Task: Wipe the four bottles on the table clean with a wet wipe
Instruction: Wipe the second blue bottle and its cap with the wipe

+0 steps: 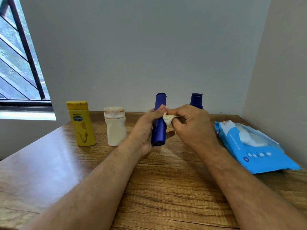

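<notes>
My left hand (pixel 146 128) grips a tall dark blue bottle (pixel 159 130), lifted off the wooden table (pixel 49 163) and tilted with its base toward me. Pinched in my right hand (pixel 191 125) is a crumpled white wet wipe (pixel 167 118), pressed against the bottle's right side. A yellow bottle (pixel 81 123) and a white bottle (pixel 115 126) stand upright on the table to the left. Behind my right hand stands a second dark blue bottle (pixel 196 100), with only its top showing.
An open blue pack of wet wipes (pixel 249 146) lies at the table's right, close to the side wall. A grey wall runs behind the table. A barred window (pixel 18 63) is at the far left.
</notes>
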{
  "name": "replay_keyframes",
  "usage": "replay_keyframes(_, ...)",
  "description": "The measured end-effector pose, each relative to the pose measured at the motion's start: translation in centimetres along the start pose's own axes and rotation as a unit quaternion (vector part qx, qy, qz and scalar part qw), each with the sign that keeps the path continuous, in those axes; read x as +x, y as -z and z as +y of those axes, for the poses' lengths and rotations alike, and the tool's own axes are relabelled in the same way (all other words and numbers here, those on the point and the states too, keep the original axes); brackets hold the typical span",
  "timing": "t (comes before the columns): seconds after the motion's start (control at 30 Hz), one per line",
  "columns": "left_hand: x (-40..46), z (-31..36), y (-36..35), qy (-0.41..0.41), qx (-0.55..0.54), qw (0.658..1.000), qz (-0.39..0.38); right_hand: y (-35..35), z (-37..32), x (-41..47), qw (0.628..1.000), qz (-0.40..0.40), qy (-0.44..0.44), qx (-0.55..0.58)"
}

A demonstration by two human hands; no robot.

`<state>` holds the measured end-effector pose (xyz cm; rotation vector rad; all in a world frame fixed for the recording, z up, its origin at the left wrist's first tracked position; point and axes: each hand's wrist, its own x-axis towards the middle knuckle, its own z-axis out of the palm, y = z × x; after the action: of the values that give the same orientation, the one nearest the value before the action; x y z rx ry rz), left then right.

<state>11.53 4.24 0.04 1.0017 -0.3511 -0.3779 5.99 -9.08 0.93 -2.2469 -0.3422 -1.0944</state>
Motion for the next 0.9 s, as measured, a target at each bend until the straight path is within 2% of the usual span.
replay_keyframes(0.07,0.1,0.1,0.1,-0.017,-0.007,1.0,0.015,0.1,0.0,-0.1,0.999,-0.039,0.001,0.016)
replay_keyframes(0.2,0.6,0.2,1.0,-0.055,0.044,0.992,0.101,0.2,0.1,-0.4,0.992,-0.126,0.013,0.02)
replay_keyframes(0.27,0.6,0.0,1.0,-0.063,0.059,0.991,0.101,0.0,0.0,-0.4,0.994,-0.109,0.006,0.012)
replay_keyframes(0.4,0.3,-0.5,0.4,-0.043,0.069,0.995,0.054,0.0,-0.3,0.0,0.999,0.002,-0.05,0.009)
replay_keyframes(0.47,0.2,-0.7,0.1,-0.025,0.075,0.996,0.044,0.3,-0.2,0.1,0.997,0.019,-0.068,0.01)
replay_keyframes(0.57,0.4,-0.6,0.1,-0.004,0.04,0.997,0.067,0.2,-0.1,0.0,0.997,-0.029,-0.068,0.015)
replay_keyframes(0.73,1.5,-0.2,1.3,-0.036,0.068,0.978,0.192,0.3,0.2,-0.2,0.987,-0.151,-0.033,-0.033)
replay_keyframes(0.8,1.4,0.0,1.5,-0.041,0.046,0.98,0.189,0.1,0.1,-0.2,0.989,-0.145,-0.031,-0.028)
replay_keyframes(0.9,0.8,0.0,1.1,-0.03,0.024,0.992,0.12,-0.1,-0.1,-0.1,0.995,-0.088,-0.05,0.015)
